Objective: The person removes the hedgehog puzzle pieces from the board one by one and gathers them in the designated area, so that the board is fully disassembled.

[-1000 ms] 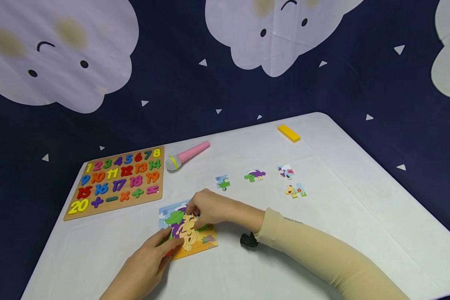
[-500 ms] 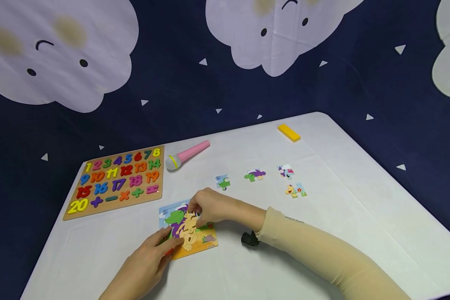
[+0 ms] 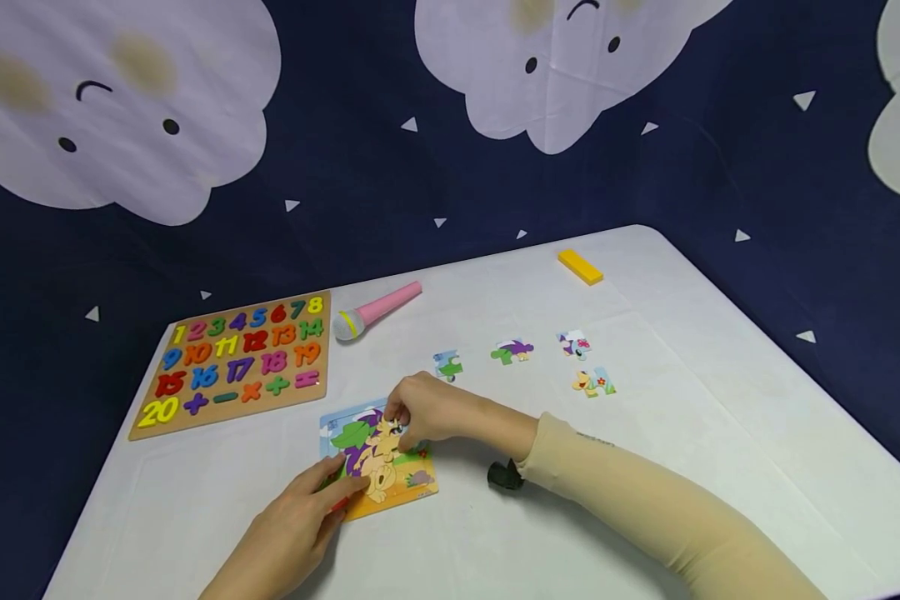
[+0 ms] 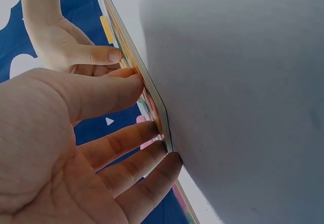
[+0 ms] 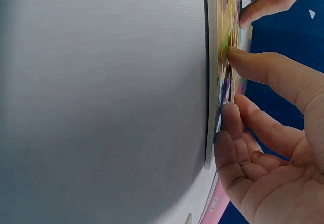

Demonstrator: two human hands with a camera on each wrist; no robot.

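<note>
A small jigsaw puzzle board [image 3: 393, 502] with a cartoon animal picture lies near the table's front left. My left hand [image 3: 292, 512] rests at its lower left, fingers nearly straight, thumb and fingertips touching the board's edge and surface. Over the board's upper right, my right hand [image 3: 427, 408] pinches a puzzle piece [image 3: 392, 429] showing the animal's eye. In the right wrist view this puzzle piece [image 5: 232, 86] stands slightly raised from the board between thumb and fingers. The right fingers hide part of the picture.
Several loose puzzle pieces lie beyond the right hand, including a green one [image 3: 447, 364] and a flower one [image 3: 594, 382]. A wooden number board [image 3: 228, 367] lies at the left, beside a pink toy microphone [image 3: 378, 310]. A yellow block [image 3: 581, 267] sits at the back.
My right hand has shifted slightly up and right with the piece, and more of the animal's eye shows. The left hand stays on the board.
</note>
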